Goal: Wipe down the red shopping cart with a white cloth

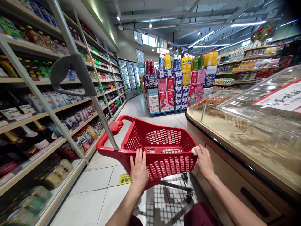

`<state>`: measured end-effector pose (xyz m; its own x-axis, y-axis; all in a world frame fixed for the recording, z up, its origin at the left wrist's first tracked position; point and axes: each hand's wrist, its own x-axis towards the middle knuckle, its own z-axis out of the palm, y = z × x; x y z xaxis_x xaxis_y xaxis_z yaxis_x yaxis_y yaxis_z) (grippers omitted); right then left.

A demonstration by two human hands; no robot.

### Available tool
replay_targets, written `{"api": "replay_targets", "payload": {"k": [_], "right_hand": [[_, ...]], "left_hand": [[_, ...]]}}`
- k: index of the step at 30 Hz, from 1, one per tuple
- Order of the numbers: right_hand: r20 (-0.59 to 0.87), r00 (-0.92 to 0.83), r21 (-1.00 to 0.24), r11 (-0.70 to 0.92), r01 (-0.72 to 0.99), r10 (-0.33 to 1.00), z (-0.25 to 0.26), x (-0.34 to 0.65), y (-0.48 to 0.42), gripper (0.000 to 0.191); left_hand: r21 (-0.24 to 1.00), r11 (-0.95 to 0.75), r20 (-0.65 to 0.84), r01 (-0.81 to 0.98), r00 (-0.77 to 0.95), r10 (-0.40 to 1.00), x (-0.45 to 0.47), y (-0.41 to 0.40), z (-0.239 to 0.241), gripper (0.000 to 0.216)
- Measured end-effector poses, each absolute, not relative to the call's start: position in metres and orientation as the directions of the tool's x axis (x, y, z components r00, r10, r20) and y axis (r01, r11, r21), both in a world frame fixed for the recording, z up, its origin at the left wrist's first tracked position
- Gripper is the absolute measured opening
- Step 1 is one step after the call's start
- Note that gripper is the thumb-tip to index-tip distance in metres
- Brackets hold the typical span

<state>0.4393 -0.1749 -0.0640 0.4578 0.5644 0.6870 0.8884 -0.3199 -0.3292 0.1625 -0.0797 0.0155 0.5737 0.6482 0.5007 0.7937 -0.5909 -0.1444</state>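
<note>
A red plastic shopping cart [160, 163] stands sideways before me, its basket holding nothing that I can see. Flat against the near wall of the basket lies my left hand [139, 169], fingers stretched upward to the rim. At the right front corner, my right hand [205, 160] presses a crumpled white cloth [195, 150] onto the rim, fingers closed around it. From the cart's left end rises a grey metal pole with a dark grey plastic handle [90, 84].
Shelves of drinks [70, 100] line the left side. On the right, close to the cart, is a curved display counter [225, 157] with clear covers. Stacked drink cartons [166, 91] stand ahead on a blue pallet. A yellow floor sticker [124, 179] lies under the cart's left side.
</note>
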Motion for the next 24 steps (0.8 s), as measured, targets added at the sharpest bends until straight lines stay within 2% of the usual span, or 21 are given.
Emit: {"api": "replay_targets", "payload": {"k": [2,5,7,11,12,13,15,17,18,22,24], "right_hand": [[0.690,0.457,-0.338,-0.308,0.889,0.562,-0.064,0.436,-0.171,0.044],[0.709,0.181,-0.204,-0.046,0.978,0.682,-0.060,0.423,-0.165,0.049],[0.713,0.096,-0.158,0.026,0.987,0.695,-0.059,0.424,-0.165,0.048],[0.698,0.423,-0.300,-0.300,0.905,0.578,-0.059,0.442,-0.172,0.042],[0.687,0.456,-0.315,-0.334,0.889,0.565,-0.058,0.442,-0.172,0.043],[0.683,0.436,-0.303,-0.316,0.899,0.586,-0.057,0.439,-0.170,0.044],[0.680,0.268,-0.222,-0.157,0.962,0.683,-0.053,0.429,-0.167,0.047],[0.674,0.148,-0.175,-0.038,0.984,0.724,-0.051,0.425,-0.166,0.048],[0.676,0.168,-0.187,-0.054,0.981,0.717,-0.052,0.426,-0.167,0.047],[0.679,0.436,-0.301,-0.318,0.899,0.590,-0.054,0.435,-0.174,0.043],[0.690,0.373,-0.257,-0.272,0.927,0.620,-0.053,0.427,-0.171,0.045]], "left_hand": [[-0.135,-0.578,0.502,0.805,0.559,0.660,0.162,-0.080,0.015,0.067],[-0.115,-0.566,0.497,0.817,0.540,0.679,0.162,-0.080,0.015,0.067],[-0.117,-0.581,0.489,0.806,0.556,0.672,0.161,-0.080,0.016,0.068],[-0.123,-0.590,0.490,0.798,0.566,0.663,0.162,-0.081,0.017,0.067],[-0.122,-0.587,0.489,0.800,0.564,0.666,0.163,-0.082,0.017,0.067],[-0.123,-0.586,0.485,0.801,0.563,0.669,0.164,-0.083,0.017,0.067],[-0.130,-0.588,0.472,0.798,0.572,0.671,0.166,-0.084,0.017,0.067],[-0.147,-0.594,0.464,0.791,0.585,0.665,0.166,-0.084,0.017,0.067],[-0.156,-0.595,0.465,0.789,0.590,0.660,0.165,-0.084,0.017,0.067],[-0.185,-0.606,0.469,0.774,0.611,0.638,0.167,-0.084,0.012,0.067],[-0.188,-0.627,0.461,0.756,0.632,0.624,0.173,-0.086,0.009,0.066]]}}
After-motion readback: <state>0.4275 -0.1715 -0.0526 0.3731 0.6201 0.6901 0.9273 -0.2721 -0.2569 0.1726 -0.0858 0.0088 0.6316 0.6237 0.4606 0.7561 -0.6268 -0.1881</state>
